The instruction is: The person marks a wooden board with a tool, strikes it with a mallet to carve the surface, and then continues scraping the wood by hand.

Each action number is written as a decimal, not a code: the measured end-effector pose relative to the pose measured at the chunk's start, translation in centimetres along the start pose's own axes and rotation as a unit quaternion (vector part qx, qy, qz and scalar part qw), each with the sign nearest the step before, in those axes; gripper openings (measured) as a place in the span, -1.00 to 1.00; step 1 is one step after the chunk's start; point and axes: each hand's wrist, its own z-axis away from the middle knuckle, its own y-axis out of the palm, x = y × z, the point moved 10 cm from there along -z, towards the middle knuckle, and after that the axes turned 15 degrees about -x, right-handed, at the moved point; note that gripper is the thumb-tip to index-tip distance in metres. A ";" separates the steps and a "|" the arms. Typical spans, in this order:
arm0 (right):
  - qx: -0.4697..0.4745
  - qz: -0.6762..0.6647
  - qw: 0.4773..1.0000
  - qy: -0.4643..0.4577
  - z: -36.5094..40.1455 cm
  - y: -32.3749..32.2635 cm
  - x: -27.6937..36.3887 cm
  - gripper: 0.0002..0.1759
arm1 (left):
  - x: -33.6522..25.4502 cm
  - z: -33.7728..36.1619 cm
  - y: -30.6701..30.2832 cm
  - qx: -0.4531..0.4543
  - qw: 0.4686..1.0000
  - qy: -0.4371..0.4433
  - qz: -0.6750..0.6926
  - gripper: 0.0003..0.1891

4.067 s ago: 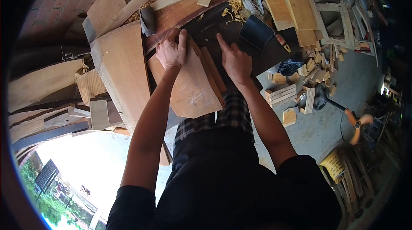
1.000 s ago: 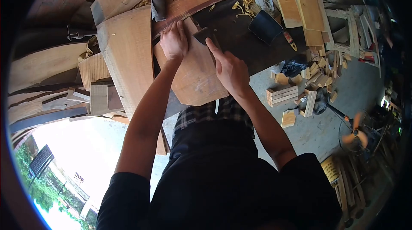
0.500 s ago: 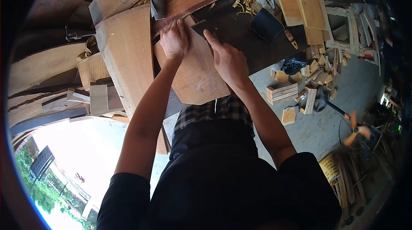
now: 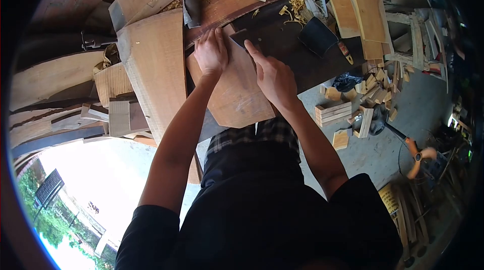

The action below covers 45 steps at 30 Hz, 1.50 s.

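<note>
A tapered wooden board [image 4: 242, 101] with pale scuff marks lies on the bench, its broad end towards my body. My left hand [image 4: 210, 53] presses on its far left part, fingers together and fingertips by the far edge. Along the board's right edge is my right hand [image 4: 275, 78], its index finger stretched forward and the other fingers curled under. A dark flat-ended tool [image 4: 238, 37] shows just beyond that fingertip, lying over the board's edge; the rest of it is hidden beneath the hand.
A large plank [image 4: 156, 63] lies to the left, with a rolled dark sheet [image 4: 191, 12] beyond it. On the right are a black flat tool with a red handle [image 4: 345, 52], wood shavings [image 4: 296, 8] and stacked boards [image 4: 365, 10]. Wood blocks [image 4: 333, 113] and an orange fan [image 4: 418, 156] stand on the floor.
The whole view has shifted slightly, so the bench sits a little lower and further right. Both hands keep nearly the same places on the board.
</note>
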 end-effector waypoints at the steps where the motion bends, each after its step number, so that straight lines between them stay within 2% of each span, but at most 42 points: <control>1: 0.029 0.012 0.999 0.013 1.3 -0.5 -0.3 -0.38 | 0.2 0.1 0.1 -0.007 1.000 0.005 -0.001 -0.58; 3: 0.065 0.026 0.997 0.030 2.0 -0.4 -0.6 -0.39 | 0.5 0.4 0.4 -0.008 1.000 0.012 0.003 -0.57; 5: 0.031 0.003 0.999 0.024 0.0 -0.1 -0.1 -0.32 | 0.5 0.5 0.5 -0.008 1.000 0.012 0.010 -0.57; 9: -0.017 -0.049 0.998 0.020 -1.0 0.3 -0.1 -0.33 | 0.0 0.0 0.0 0.004 1.000 0.001 -0.002 -0.58; 11: 0.062 0.016 0.997 0.038 1.6 -0.1 -1.0 -0.38 | 0.1 0.2 0.0 0.001 1.000 -0.010 -0.004 -0.60; 12: 0.066 0.018 0.997 0.039 1.5 -0.1 -1.0 -0.38 | 0.5 0.2 0.3 0.003 1.000 -0.014 -0.004 -0.60; 15: 0.051 0.027 0.998 0.030 0.4 0.4 -0.8 -0.38 | 0.6 0.3 0.6 0.003 1.000 0.011 0.005 -0.60; 18: -0.013 -0.008 1.000 0.006 -1.2 0.6 0.0 -0.37 | 0.3 0.3 0.2 -0.001 1.000 -0.001 0.001 -0.59; 22: 0.058 0.051 0.997 0.026 1.4 -0.4 -0.8 -0.38 | 0.3 0.2 0.1 -0.003 1.000 -0.014 -0.002 -0.59; 24: 0.085 0.065 0.994 0.037 1.6 0.3 -1.0 -0.39 | 0.5 0.3 0.4 -0.002 1.000 0.011 -0.002 -0.60; 26: 0.013 0.035 0.999 0.005 -1.1 0.6 -0.1 -0.36 | 0.3 0.5 0.5 0.007 1.000 0.009 -0.002 -0.61; 29: -0.016 0.011 1.000 -0.006 -0.7 0.5 0.2 -0.34 | 0.1 0.0 0.0 -0.008 1.000 -0.001 0.005 -0.61; 30: -0.015 0.012 1.000 -0.006 0.1 -0.2 0.1 -0.34 | 0.0 0.1 0.1 -0.007 1.000 0.002 0.002 -0.61; 32: 0.063 0.080 0.995 0.017 2.3 -0.4 -0.9 -0.34 | 0.4 0.3 0.3 -0.003 1.000 -0.003 -0.002 -0.61; 33: 0.068 0.081 0.994 0.017 2.2 -0.2 -0.9 -0.34 | 0.6 0.2 0.4 -0.002 1.000 0.001 0.000 -0.62; 39: -0.007 0.040 0.999 -0.008 -1.6 0.7 0.1 -0.35 | -0.2 0.2 -0.2 -0.013 1.000 0.012 0.006 -0.63; 45: 0.061 0.077 0.995 0.015 0.9 0.2 -0.7 -0.38 | 0.3 0.5 0.4 0.000 1.000 0.010 0.004 -0.63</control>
